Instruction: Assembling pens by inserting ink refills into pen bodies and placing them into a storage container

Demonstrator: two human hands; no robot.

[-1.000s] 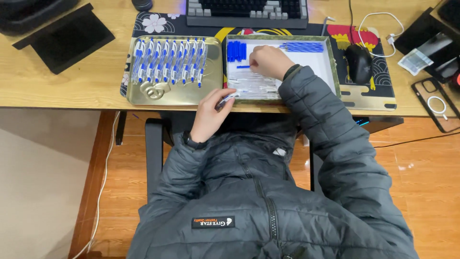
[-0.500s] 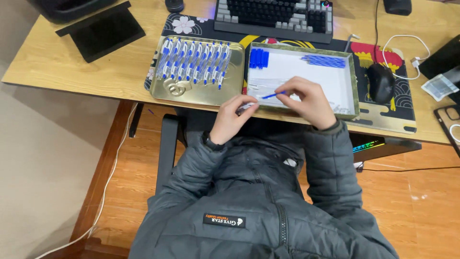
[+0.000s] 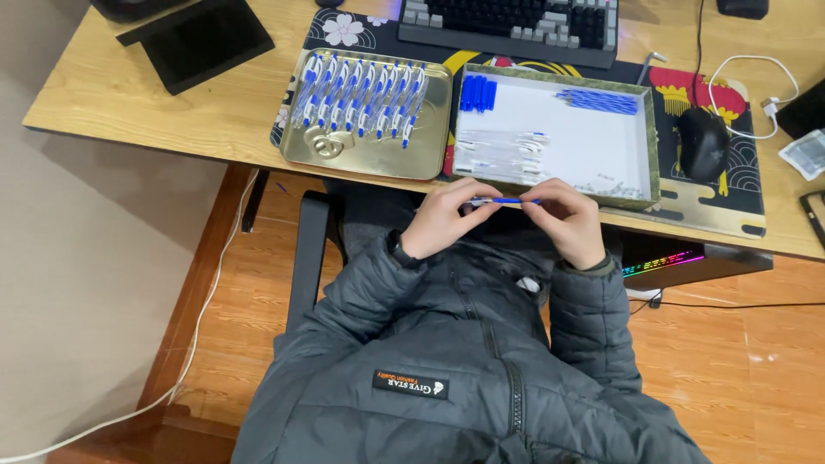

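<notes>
My left hand [image 3: 445, 218] and my right hand [image 3: 567, 220] meet at the desk's front edge, together holding a thin blue pen part [image 3: 503, 201] level between the fingertips. Just beyond them lies a white-lined box tray [image 3: 646, 146] with blue caps [image 3: 478, 93] at its top left, blue refills [image 3: 599, 100] at its top right and clear barrels [image 3: 498, 148] at its left. A gold metal tray [image 3: 375, 156] to the left holds several assembled blue-and-white pens [image 3: 361, 97] in a row.
A keyboard [image 3: 509, 21] sits behind the trays on a patterned desk mat [image 3: 744, 216]. A black mouse [image 3: 703, 143] and white cable [image 3: 756, 77] lie right, a black tablet stand [image 3: 196, 39] far left. A chair armrest [image 3: 307, 258] is under the desk's edge.
Both hands have drawn back from the white tray to the desk's front edge, and the blue part now lies level between both sets of fingertips. The camera view has shifted.
</notes>
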